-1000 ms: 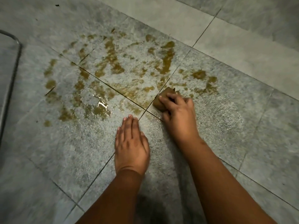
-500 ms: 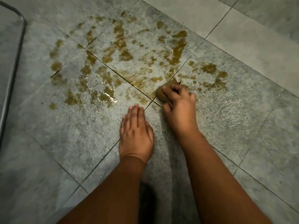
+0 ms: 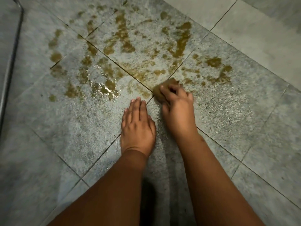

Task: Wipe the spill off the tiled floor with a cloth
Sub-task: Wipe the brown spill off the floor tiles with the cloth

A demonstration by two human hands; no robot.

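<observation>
A brownish-yellow spill (image 3: 123, 46) lies in streaks and blotches across several grey floor tiles (image 3: 68, 131). My right hand (image 3: 177, 110) grips a small soaked brown cloth (image 3: 164, 89), bunched under the curled fingers at the spill's near edge, where four tiles meet. My left hand (image 3: 138, 126) rests flat on the floor just left of it, fingers straight and together. A shiny wet puddle (image 3: 104, 88) sits left of both hands.
A thin metal bar or frame (image 3: 11, 59) runs along the left edge of the view. Paler, dry tiles (image 3: 254, 33) lie at the upper right beyond the spill. Damp streaked floor (image 3: 219, 111) lies to the right of my right hand.
My right hand and the cloth have shifted slightly forward and right along the spill's edge, fingers now more curled. The view has moved closer to the floor. My left hand stays planted.
</observation>
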